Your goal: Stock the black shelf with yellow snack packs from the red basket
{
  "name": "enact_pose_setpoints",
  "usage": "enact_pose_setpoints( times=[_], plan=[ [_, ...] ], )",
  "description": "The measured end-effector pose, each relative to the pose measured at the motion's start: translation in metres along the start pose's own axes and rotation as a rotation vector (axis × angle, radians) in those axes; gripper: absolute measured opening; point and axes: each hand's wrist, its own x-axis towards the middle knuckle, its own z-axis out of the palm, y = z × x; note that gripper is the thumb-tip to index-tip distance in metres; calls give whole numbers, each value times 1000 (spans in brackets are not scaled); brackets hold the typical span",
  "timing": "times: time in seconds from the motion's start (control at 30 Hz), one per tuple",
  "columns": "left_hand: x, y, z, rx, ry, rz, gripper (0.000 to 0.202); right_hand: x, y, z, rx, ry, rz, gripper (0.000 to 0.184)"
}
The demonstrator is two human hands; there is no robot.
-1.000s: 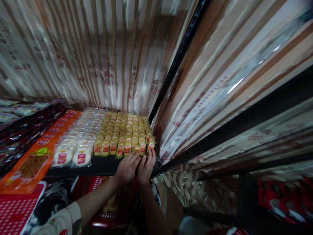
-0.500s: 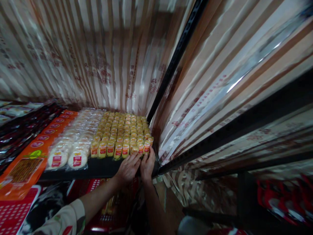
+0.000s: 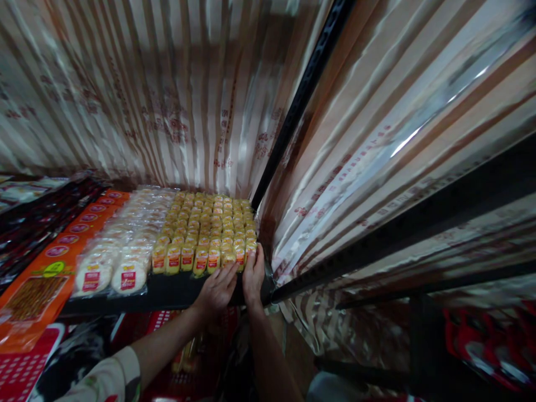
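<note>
red print on wrapping [image 3: 268,139], labels illegible

— Where are we?
— A shop, by the look of it: a dark shelf [image 3: 167,291] lower left, stocked with yellow packets [image 3: 209,229] in tight rows, identical red labels facing out.
— And left of them?
— Bagged round white cakes [image 3: 121,258], then orange packs [image 3: 54,268], all lined up. Black racking [image 3: 301,100] climbs mid-frame.

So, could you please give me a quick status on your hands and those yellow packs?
Left hand flat against front row of yellow packs. Right hand at row's right end, grip unclear. Black shelf post close beside it.
</note>
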Motion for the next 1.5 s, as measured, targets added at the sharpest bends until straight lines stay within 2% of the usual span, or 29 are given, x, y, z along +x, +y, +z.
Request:
enact_pose_setpoints(
  times=[0.17,0.33,0.57,0.73,1.0,1.2,1.37,1.47,1.5],
  plan=[
    [0,-2,-3,2,-14,30,31,11,3,-3,-22,36,13,60],
    [-1,-4,0,8,8,49,31,24,7,3,-37,-29,55,67],
    [-3,-7,5,27,72,56,31,24,13,8,-3,-109,-20,67],
    [-3,-8,4,9,63,64,34,32,2,2,-42,-42,10,73],
    [-6,-9,7,-44,89,54,34,42,1,20,-33,0,53,73],
    [-7,-8,8,-87,126,59,30,41,-3,17,-60,-18,49,71],
    [-3,-9,-2,-216,179,22,29,38,-1,20,-31,-10,94,71],
    [18,-17,-18,-307,240,-84,29,37,3,23,-19,-27,77,69],
    [30,-21,-23,-334,208,-131,30,36,4,23,-23,-30,59,68]
  ],
)
